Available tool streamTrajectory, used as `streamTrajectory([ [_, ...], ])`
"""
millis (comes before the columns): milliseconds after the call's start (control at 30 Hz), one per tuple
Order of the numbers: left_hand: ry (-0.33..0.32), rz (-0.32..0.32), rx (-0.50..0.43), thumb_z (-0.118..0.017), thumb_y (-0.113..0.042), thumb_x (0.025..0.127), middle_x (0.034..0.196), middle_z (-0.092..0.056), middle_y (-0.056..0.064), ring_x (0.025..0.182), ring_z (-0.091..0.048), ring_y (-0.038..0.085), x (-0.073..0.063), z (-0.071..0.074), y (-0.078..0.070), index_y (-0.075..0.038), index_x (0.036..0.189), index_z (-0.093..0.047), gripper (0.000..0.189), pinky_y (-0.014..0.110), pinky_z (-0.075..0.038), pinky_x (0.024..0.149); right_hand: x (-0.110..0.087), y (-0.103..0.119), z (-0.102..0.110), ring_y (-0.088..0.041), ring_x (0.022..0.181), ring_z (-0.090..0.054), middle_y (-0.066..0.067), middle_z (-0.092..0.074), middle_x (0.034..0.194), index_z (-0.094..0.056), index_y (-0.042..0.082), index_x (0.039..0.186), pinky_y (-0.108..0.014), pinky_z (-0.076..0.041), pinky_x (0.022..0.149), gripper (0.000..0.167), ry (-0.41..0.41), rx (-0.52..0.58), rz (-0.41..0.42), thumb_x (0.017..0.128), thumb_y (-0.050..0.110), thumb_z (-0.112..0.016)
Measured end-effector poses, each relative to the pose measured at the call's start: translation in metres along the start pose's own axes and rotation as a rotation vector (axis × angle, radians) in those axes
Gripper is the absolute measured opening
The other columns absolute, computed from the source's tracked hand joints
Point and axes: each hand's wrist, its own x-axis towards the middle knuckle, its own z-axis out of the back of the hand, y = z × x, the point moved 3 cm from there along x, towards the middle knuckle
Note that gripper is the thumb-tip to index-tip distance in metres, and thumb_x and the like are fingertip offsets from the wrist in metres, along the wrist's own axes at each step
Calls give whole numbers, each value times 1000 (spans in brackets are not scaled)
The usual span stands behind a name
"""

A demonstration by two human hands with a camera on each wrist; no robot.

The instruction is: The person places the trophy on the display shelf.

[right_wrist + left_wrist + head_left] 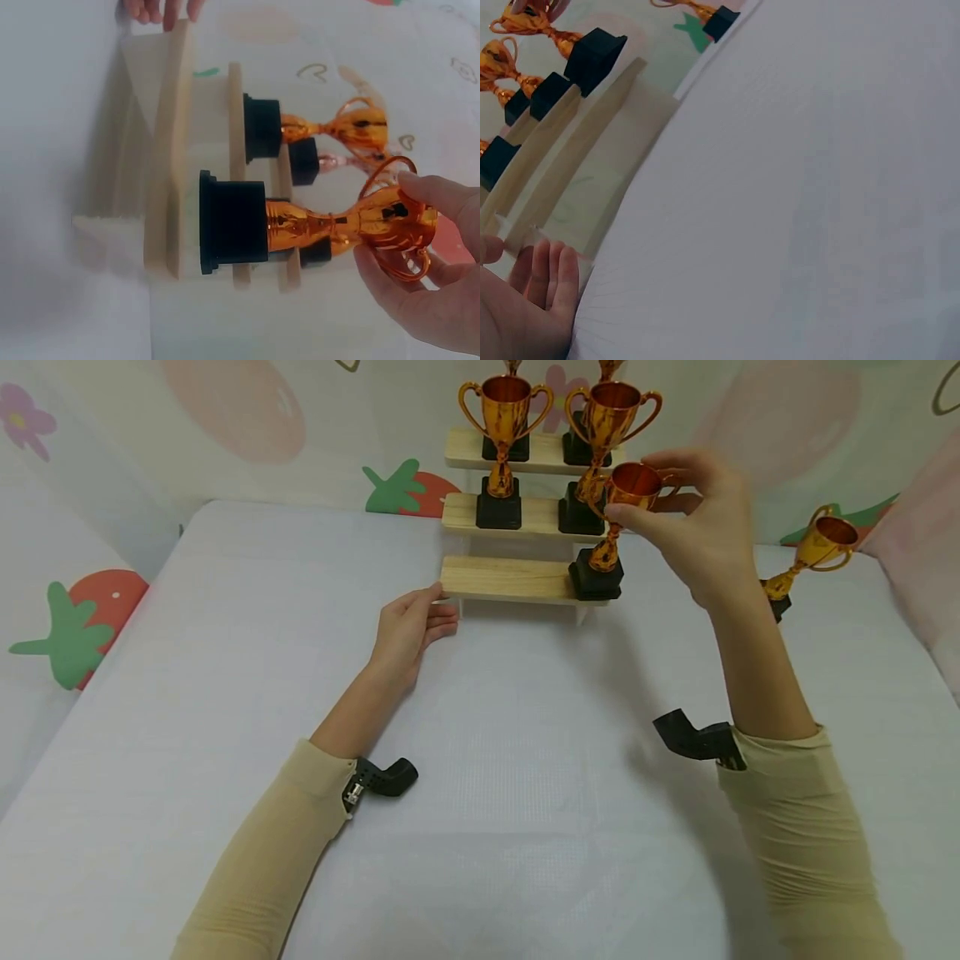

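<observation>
A gold trophy cup on a black base (596, 577) is upright at the right end of the bottom step of a wooden three-step display stand (510, 578). My right hand (705, 531) holds this trophy by its cup, thumb on the near side and fingers behind. In the right wrist view, a narrow gap shows between the trophy's base (232, 226) and the step's board (174, 150). At the stand's left end, my left hand (408, 631) pinches the bottom step's edge, its other fingers (564, 281) stretched below the board.
Two gold trophies, left (498, 502) and right (581, 510), stand on the middle step. More trophies stand on the top step, partly cut off. Another gold trophy (821, 545) stands on the white table (487, 760) at right, its base partly behind my forearm. A printed cloth hangs behind.
</observation>
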Motion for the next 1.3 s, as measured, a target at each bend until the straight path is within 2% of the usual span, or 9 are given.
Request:
streamTrajectory([
  [200, 15, -8, 12, -56, -20, 112, 84, -66, 3, 75, -68, 11, -1, 0, 0, -5, 106, -64, 18, 17, -63, 76, 2, 7, -17, -11, 95, -63, -6, -62, 128, -63, 7, 138, -15, -58, 80, 52, 19, -24, 20, 92, 16, -85],
  [433, 22, -16, 11, -56, -19, 112, 83, -66, 3, 75, -68, 11, -2, 0, -1, -5, 105, -64, 18, 17, -63, 76, 3, 14, -35, -16, 102, -62, -12, -60, 137, -62, 6, 139, -21, -59, 94, 53, 24, -45, 25, 93, 20, -84],
  [533, 21, -17, 8, -56, -20, 112, 83, -67, 2, 74, -68, 11, -2, 0, -1, -4, 105, -64, 18, 17, -63, 76, 4, 16, -43, -17, 103, -61, -12, -60, 137, -62, 6, 139, -22, -58, 96, 53, 18, -45, 28, 93, 22, -84],
  [733, 18, -10, 9, -56, -20, 112, 83, -67, 2, 75, -68, 10, -1, 0, -1, -5, 105, -64, 18, 17, -63, 76, 5, 20, -57, -15, 97, -61, -12, -61, 132, -61, 5, 137, -20, -59, 89, 55, 32, -9, 36, 92, 24, -86],
  [967, 15, -3, 11, -56, -20, 111, 83, -67, 2, 74, -68, 10, -2, 0, -1, -5, 105, -64, 18, 17, -63, 76, 5, 27, -72, -13, 100, -55, -11, -62, 135, -61, 4, 137, -19, -52, 82, 54, 58, 32, 42, 92, 22, -86],
  [1067, 19, -3, 19, -56, -21, 112, 85, -67, 3, 76, -68, 10, -2, 1, -1, -5, 107, -64, 18, 17, -63, 77, 5, 28, -77, -10, 92, -53, -10, -63, 133, -61, 5, 135, -19, -51, 77, 54, 60, 55, 34, 91, 22, -86],
  [1300, 20, 0, 29, -56, -22, 112, 87, -66, 4, 77, -68, 11, -2, 1, 0, -2, 112, -64, 21, 17, -63, 77, 7, 32, -88, -10, 86, -52, -10, -62, 130, -61, 5, 133, -19, -50, 74, 54, 63, 81, 34, 90, 23, -88],
])
